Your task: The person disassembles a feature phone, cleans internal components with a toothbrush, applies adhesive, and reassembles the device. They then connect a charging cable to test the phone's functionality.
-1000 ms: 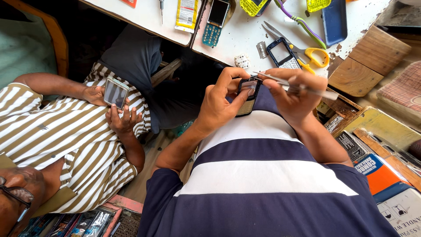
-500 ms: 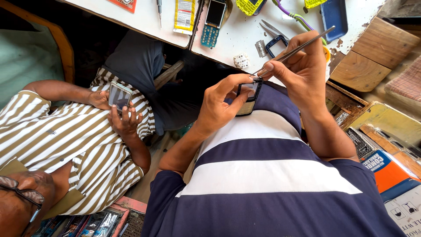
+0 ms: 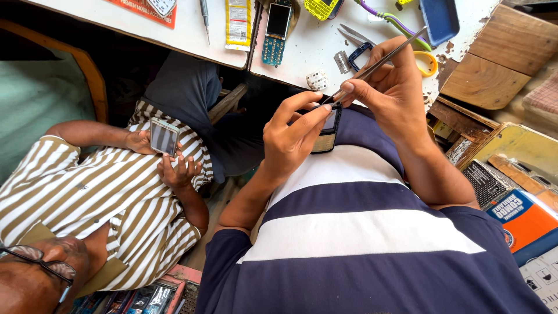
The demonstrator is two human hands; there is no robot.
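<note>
Wore a navy short-sleeved shirt (image 3: 360,256) with broad white bands across the chest, filling the lower right of the frame. Bare forearms, left hand (image 3: 290,142) and right hand (image 3: 389,87) without rings or watch.

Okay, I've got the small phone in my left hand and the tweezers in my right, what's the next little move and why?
Probably ease the tweezers tip down into the phone top edge: the tip already meets that edge, the left hand steadies the phone, and the right hand holds the tweezers pinched.
</note>
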